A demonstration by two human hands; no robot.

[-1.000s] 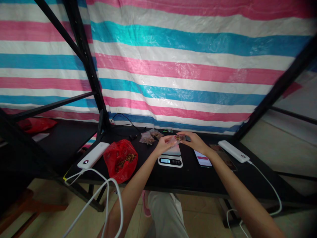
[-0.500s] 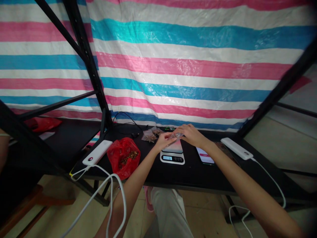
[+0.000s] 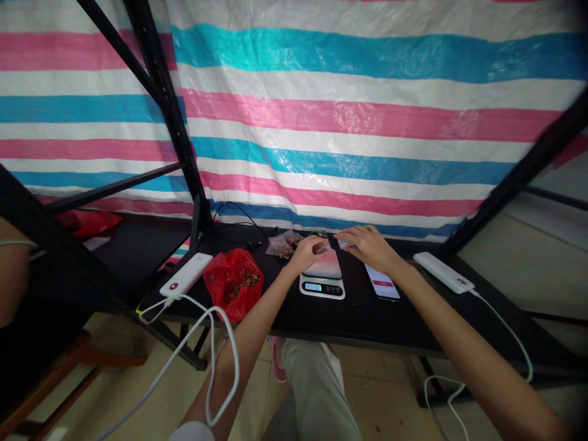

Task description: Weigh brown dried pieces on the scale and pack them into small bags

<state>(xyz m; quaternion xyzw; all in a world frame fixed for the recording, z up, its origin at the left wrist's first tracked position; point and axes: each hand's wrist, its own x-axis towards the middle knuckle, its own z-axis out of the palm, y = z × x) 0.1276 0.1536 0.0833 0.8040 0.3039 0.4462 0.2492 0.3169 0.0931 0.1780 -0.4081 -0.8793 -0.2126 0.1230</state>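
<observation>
My left hand (image 3: pixel 307 255) is pinched on a small clear plastic bag (image 3: pixel 324 246), above the back of the white kitchen scale (image 3: pixel 322 286). The scale's display is lit, but its digits are too small to read. To the right of the scale, my right hand (image 3: pixel 370 246) has its fingers bent over another piece of clear plastic (image 3: pixel 344 244), which looks like a bag held between thumb and fingers. Small clear bags with brown bits inside (image 3: pixel 282 245) lie left of the scale. A red plastic bag (image 3: pixel 234 285) stands open, with loose brown-yellow pieces (image 3: pixel 242 288) in it.
A phone (image 3: pixel 383 283) with a lit screen lies right of the scale. White power banks (image 3: pixel 186 274) (image 3: pixel 443 272) with white cables lie at both sides. Black metal frame posts (image 3: pixel 168 116) rise around the black table (image 3: pixel 312 321). Another person's arm (image 3: pixel 13 272) shows at far left.
My hands, close together on the clear plastic over the scale before, are now apart. The right hand has shifted to the right, off the scale. The whole view has tilted slightly.
</observation>
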